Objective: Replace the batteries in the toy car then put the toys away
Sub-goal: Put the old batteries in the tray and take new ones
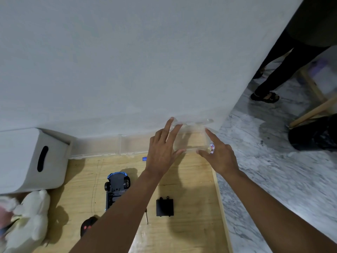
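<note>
A blue toy car (pixel 116 187) lies upside down on the wooden table (pixel 193 179), its battery bay uncovered. The black battery cover (pixel 164 207) lies to its right, with a thin screwdriver (pixel 146 217) between them, partly under my left forearm. At the table's back right corner, my left hand (pixel 162 154) and my right hand (pixel 220 157) press the two sides of a clear plastic box (pixel 191 137). A small white item with red and blue print (pixel 211 147) shows at my right fingers; I cannot tell if it is a battery or a label.
A white storage bin (pixel 31 161) and white plush toys (pixel 31 216) are at the left. A black and red remote (pixel 87 227) lies near the front. Clear trays (pixel 109 147) line the wall beside a small blue item (pixel 144 159). A person's legs (pixel 273 73) and a black bag (pixel 315 134) are on the floor to the right.
</note>
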Demonstrator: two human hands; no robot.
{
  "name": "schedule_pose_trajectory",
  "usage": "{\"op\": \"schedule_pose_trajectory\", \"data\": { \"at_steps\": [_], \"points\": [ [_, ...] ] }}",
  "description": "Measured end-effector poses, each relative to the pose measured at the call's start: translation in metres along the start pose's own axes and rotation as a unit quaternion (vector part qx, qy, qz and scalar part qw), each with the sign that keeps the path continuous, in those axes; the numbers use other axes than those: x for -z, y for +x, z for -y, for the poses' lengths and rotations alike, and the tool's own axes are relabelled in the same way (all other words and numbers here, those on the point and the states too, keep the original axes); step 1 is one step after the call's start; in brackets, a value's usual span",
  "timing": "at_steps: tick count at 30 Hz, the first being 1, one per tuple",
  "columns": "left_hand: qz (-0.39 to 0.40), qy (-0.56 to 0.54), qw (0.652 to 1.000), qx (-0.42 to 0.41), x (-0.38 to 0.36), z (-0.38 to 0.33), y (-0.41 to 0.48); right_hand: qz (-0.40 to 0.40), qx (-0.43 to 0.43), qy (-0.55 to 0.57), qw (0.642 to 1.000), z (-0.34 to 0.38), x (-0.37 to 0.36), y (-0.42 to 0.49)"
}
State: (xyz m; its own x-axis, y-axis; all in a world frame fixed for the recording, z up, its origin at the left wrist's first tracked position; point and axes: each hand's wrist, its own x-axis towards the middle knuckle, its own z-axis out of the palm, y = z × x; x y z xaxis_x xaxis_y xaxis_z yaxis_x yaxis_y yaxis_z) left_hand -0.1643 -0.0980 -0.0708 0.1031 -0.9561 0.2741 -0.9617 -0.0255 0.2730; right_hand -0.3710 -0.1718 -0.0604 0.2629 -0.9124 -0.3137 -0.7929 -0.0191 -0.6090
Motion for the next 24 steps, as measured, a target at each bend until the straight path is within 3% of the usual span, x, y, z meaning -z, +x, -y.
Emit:
{"op": "schedule_pose_trajectory", "data": {
  "at_steps": [8, 15, 19, 24],
  "points": [
    [-0.002, -0.001, 1.000, 0.031, 0.003, -0.001, 0.000, -0.042, 0.071, 0.052, 0.995, 0.000, 0.026, 0.012],
    [-0.013, -0.009, 1.000, 0.027, 0.002, -0.001, 0.000, 0.042, 0.191, -0.086, 0.977, 0.051, 0.016, 0.043],
    [-0.011, -0.001, 1.000, 0.029, 0.003, -0.003, 0.000, 0.102, 0.202, -0.167, 0.960, 0.063, 0.000, 0.053],
    [-0.015, 0.016, 0.999, 0.035, 0.005, -0.005, 0.001, 0.127, 0.214, -0.183, 0.951, 0.067, -0.009, 0.056]
  ]
}}
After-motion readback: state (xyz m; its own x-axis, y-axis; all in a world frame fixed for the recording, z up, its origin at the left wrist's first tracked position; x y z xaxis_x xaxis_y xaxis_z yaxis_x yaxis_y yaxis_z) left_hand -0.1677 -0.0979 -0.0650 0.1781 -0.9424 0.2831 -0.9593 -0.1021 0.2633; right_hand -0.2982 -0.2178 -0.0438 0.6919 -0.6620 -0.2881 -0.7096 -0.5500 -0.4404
